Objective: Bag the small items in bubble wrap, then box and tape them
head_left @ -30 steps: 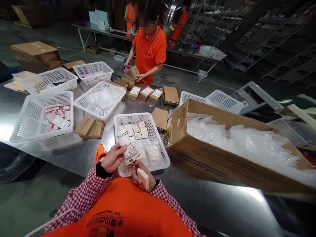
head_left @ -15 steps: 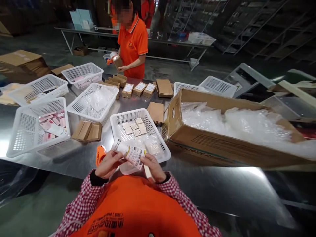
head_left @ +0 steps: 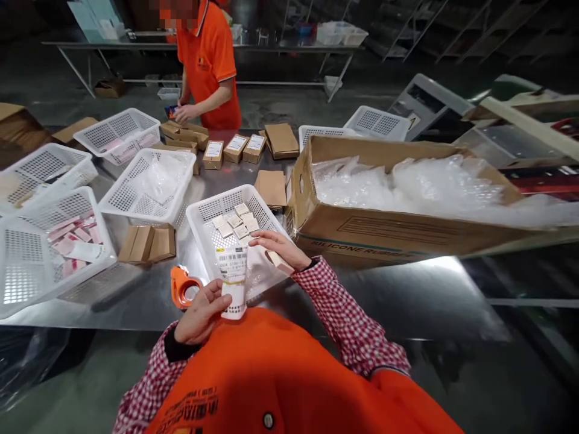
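My left hand (head_left: 201, 314) pinches a bundle of printed white labels (head_left: 232, 265) with a yellowish band around it. A small cream-coloured box (head_left: 280, 263) is tucked in the palm of my right hand (head_left: 289, 250). The fingers of that hand reach out over the white perforated basket (head_left: 195, 237), close to several small cream boxes (head_left: 234, 220) inside it. Clear plastic packaging (head_left: 262, 271) also lies in the basket, partly behind the labels and my hand. An orange tape dispenser (head_left: 180, 288) rests on the metal table, left of the basket and near my left hand.
A long cardboard carton (head_left: 362, 232) full of clear bubble bags stands at right. Brown folded cartons (head_left: 147, 243) and a basket of pink packets (head_left: 20, 265) are at left. Labelled brown boxes (head_left: 236, 147) stand toward the back, near a co-worker in orange (head_left: 208, 66).
My left hand has turned the label bundle upright and drawn it nearer. My right hand has let go of the labels and moved forward over the basket, keeping the box. The view has shifted.
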